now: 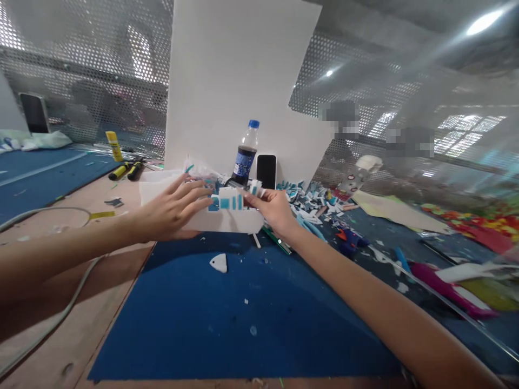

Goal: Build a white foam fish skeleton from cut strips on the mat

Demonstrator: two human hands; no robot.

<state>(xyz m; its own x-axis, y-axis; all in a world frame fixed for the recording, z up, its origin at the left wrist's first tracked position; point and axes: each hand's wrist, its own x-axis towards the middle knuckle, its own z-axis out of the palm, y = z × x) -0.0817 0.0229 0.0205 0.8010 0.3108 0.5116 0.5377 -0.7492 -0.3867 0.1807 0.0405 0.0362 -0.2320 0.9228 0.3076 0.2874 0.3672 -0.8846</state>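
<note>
Before perforated screen [101, 81], above mat [243, 340]: right grip [278, 213] pinching white piece [255, 187]; left grip [174, 208] unclear.

The tan table [113, 281] carries a blue mat [243, 340] and, at left, a pale cable [60, 208]. On the mat lies a small white triangular piece [219, 263].

A long white light [484, 22] glares hazily overhead at far right; daylight shows through a paned window [470, 135] below it. Soft shadow lies beneath the bare left hand [172, 210] on the flat blue mat [243, 335]. The red-and-yellow heap [478, 221] at right is blurred, edges stretch, and pixelated blocks mask two far spots.
</note>
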